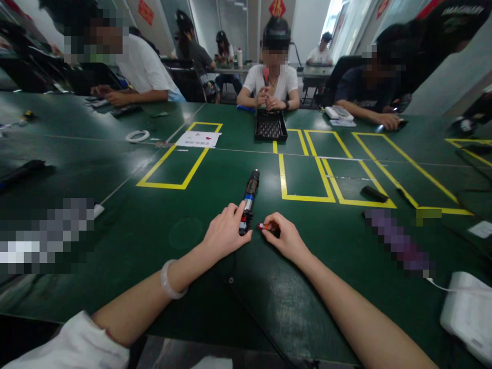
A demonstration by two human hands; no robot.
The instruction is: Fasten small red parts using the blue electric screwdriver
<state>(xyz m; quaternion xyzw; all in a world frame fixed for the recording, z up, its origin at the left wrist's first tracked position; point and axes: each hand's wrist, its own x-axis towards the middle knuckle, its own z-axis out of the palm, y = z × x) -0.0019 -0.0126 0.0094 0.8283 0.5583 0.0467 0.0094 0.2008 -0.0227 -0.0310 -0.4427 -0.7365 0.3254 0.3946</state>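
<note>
Fingers (pixel 235 215) of our left hand (pixel 224 237) close loosely on the near end of the cylindrical tool (pixel 250 193) lying on the green table (pixel 192 169), while our right hand (pixel 286 240) pinches a small red part (pixel 262 226) just right of it, which a slack pinch could let roll away.

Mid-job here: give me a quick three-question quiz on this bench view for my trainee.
1. True or false: the left hand touches the near end of the black cylinder.
2. The right hand pinches: A) a coin, B) a small red part, C) a screwdriver.
3. Fill in: the tape outlines on the table are ____.
Key: 1 true; 2 B; 3 yellow.
</note>
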